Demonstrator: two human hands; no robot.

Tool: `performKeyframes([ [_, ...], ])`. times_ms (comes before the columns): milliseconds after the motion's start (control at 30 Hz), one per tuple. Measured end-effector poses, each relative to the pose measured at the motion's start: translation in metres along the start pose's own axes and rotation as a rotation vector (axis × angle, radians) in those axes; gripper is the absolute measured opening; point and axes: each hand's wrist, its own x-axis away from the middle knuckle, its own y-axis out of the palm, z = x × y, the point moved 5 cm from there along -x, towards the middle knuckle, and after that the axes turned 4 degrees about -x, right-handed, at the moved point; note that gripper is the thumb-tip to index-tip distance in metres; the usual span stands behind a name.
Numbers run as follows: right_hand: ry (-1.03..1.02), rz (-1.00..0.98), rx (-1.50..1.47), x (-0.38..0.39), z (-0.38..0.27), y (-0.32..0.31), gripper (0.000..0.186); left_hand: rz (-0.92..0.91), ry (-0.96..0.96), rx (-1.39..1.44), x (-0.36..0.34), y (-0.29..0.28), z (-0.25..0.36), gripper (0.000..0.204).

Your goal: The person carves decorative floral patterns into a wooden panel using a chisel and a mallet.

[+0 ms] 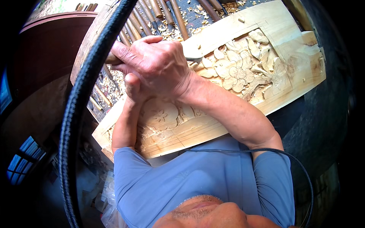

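My right hand (156, 64) is closed round a tool with a wooden handle (113, 58), which pokes out on its left; a short metal part (193, 59) shows at its right, over the carving. My left hand (132, 85) is below and partly behind my right, its thumb raised and its other fingers hidden. Both forearms lie over a pale wooden board (294, 57) carved in relief with flowers, leaves and branches, inside pencilled border lines. I cannot tell whether my left hand holds the tool too.
Several wooden-handled carving tools (176, 15) lie among shavings on the worn bench (83, 68) beyond the board. A thick black braided cable or hose (81, 97) crosses the left of the view. A thin black cord (228, 151) runs across my blue shirt.
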Motion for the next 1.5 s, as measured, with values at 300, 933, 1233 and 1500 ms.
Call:
performKeyframes([
  [300, 0.034, 0.062, -0.06, -0.002, 0.003, 0.0, 0.065, 0.014, -0.019, 0.018, 0.002, -0.002, -0.003, 0.099],
  [933, 0.079, -0.029, 0.019, -0.001, 0.01, -0.001, 0.035, 0.187, -0.209, 0.052, 0.013, -0.046, -0.037, 0.097],
  [1233, 0.042, -0.018, -0.008, 0.003, 0.012, -0.007, 0.035, 0.031, -0.027, -0.047, 0.004, -0.016, -0.011, 0.092],
  [1500, 0.023, -0.02, -0.046, 0.006, 0.003, 0.002, 0.047, -0.039, 0.043, -0.038, 0.003, 0.002, -0.001, 0.095],
])
